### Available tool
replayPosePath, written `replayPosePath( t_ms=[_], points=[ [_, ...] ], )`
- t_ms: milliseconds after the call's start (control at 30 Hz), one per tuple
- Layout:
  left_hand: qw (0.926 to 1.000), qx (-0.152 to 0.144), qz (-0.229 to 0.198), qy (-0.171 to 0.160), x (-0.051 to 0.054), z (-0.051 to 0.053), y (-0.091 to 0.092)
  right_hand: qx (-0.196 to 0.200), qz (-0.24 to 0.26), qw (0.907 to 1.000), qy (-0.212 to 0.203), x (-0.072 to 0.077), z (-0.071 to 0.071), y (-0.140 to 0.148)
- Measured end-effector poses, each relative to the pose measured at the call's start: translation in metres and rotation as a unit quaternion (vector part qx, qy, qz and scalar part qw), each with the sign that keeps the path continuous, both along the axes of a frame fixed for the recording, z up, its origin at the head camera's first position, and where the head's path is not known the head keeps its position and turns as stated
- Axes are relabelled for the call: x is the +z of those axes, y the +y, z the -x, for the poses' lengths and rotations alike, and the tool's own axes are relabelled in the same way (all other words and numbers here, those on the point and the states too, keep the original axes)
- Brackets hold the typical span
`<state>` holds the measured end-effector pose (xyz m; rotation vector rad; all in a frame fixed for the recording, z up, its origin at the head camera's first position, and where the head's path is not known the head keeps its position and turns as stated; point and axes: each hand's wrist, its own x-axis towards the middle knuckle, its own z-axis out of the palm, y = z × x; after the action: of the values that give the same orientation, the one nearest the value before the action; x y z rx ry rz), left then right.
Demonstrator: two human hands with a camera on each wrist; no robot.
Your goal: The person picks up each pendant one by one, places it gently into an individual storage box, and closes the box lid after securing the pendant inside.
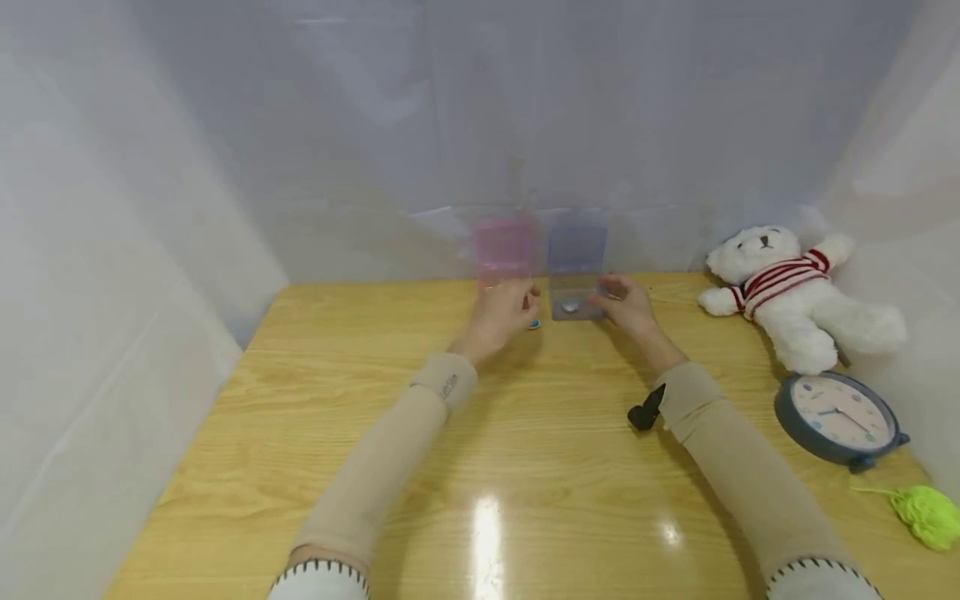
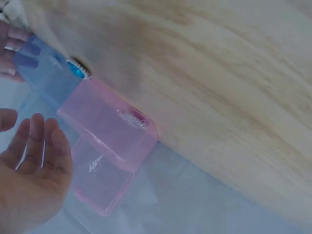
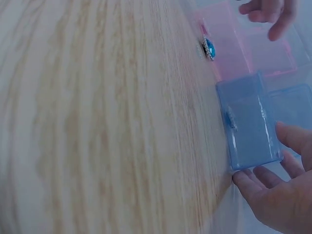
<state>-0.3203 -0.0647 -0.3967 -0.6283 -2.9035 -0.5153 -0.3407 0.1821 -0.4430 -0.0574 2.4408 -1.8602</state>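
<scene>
Two clear plastic boxes with raised lids stand side by side at the table's back edge, a pink box (image 2: 105, 119) and a blue box (image 3: 248, 131). Inside the blue one is a small shiny piece (image 1: 571, 306); another lies in the pink one. A blue-stoned ornament (image 3: 209, 48) with a beaded rim rests on the wood in front of the pink box. My left hand (image 1: 504, 312) hovers by the pink box, fingers loosely bent and holding nothing. My right hand (image 3: 280, 187) touches the side of the blue box with relaxed fingers.
On the right of the table (image 1: 360, 433) lie a white teddy bear (image 1: 795, 292) in a striped shirt, a round clock (image 1: 843, 417) and yellow-green yarn (image 1: 927, 517). A black object (image 1: 645, 412) is beside my right cuff. Pale sheeting hangs behind the table.
</scene>
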Motion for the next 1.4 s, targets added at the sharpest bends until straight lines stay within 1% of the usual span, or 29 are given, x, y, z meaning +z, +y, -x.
replayPosePath(
  t_ms=[67, 133, 167, 200, 300, 400, 533, 633, 700, 933, 1067, 1133, 1233, 1400],
  points=[
    [0.9989, -0.004, 0.044, 0.016, -0.005, 0.0, 0.0, -0.002, 0.0, 1.0, -0.002, 0.0, 0.0, 0.001],
    [0.9947, -0.004, 0.098, 0.03, -0.009, 0.001, 0.0, -0.001, 0.001, 1.0, -0.006, 0.001, 0.0, 0.001],
    [0.9921, -0.003, 0.122, 0.029, -0.011, 0.001, 0.0, -0.001, 0.002, 1.0, -0.008, 0.001, 0.0, 0.001],
    [0.9905, -0.002, 0.136, 0.02, -0.012, 0.001, 0.0, -0.001, 0.004, 0.9999, -0.011, 0.001, 0.0, 0.001],
    [0.9867, 0.002, 0.162, -0.016, -0.017, 0.002, 0.001, -0.001, 0.002, 0.9999, -0.011, 0.002, 0.0, 0.001],
    [0.983, 0.004, 0.179, -0.038, -0.019, 0.003, 0.003, -0.001, 0.005, 1.0, -0.008, 0.002, 0.0, 0.0],
    [0.9716, 0.003, 0.233, -0.038, -0.024, 0.004, 0.008, 0.003, 0.018, 0.9998, -0.012, 0.001, 0.0, 0.0],
    [0.9658, 0.002, 0.256, -0.043, -0.024, 0.004, 0.011, 0.007, 0.027, 0.9995, -0.017, 0.001, -0.001, 0.0],
    [0.9642, 0.0, 0.261, -0.046, -0.025, 0.004, 0.013, 0.008, 0.027, 0.9995, -0.017, 0.001, -0.001, 0.0],
    [0.9627, -0.003, 0.266, -0.048, -0.026, 0.004, 0.014, 0.006, 0.035, 0.9992, -0.018, 0.001, 0.0, 0.002],
    [0.9617, -0.005, 0.269, -0.051, -0.026, 0.005, 0.013, 0.006, 0.028, 0.9995, -0.016, 0.001, 0.0, 0.001],
    [0.9628, -0.007, 0.265, -0.051, -0.027, 0.005, 0.012, 0.004, 0.024, 0.9996, -0.016, 0.0, 0.0, 0.001],
    [0.9676, -0.012, 0.247, -0.05, -0.029, 0.007, 0.011, 0.003, 0.02, 0.9997, -0.014, -0.002, 0.001, 0.001],
    [0.9761, -0.035, 0.206, -0.06, -0.029, 0.008, 0.008, 0.004, 0.018, 0.9997, -0.016, -0.005, 0.004, 0.002]
  ],
)
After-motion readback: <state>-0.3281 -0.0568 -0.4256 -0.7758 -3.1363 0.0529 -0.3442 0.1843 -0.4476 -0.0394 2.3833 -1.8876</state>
